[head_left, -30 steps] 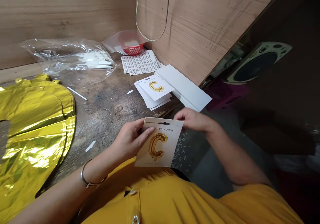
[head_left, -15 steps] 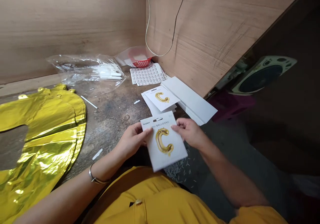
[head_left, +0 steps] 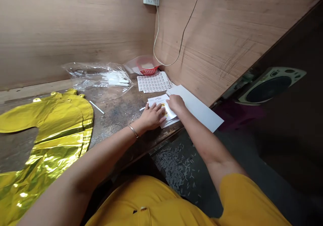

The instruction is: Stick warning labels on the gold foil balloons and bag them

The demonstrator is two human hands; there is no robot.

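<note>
A white foil balloon packet (head_left: 172, 113) with a gold letter print lies on a small pile of packets near the table's front edge. My left hand (head_left: 152, 116) rests on it with fingers spread, covering much of the print. Over the packet's upper right side, my right hand (head_left: 176, 104) is closed with the fingers curled under. What those fingers pinch is hidden; both the packet and a stack of long white cards (head_left: 202, 111) are right beside them.
Gold foil balloons (head_left: 63, 118) cover the table's left side. Behind are a clear plastic bag of white sticks (head_left: 116, 79), sticker sheets (head_left: 153, 83) and a red basket (head_left: 148, 71). A cable (head_left: 179, 47) hangs from the wall socket. A fan-like appliance (head_left: 270, 86) stands right.
Both hands have moved forward, and the packet they held up near my body is now down on the pile. My left hand has opened flat over it; my right has shifted to its far right side.
</note>
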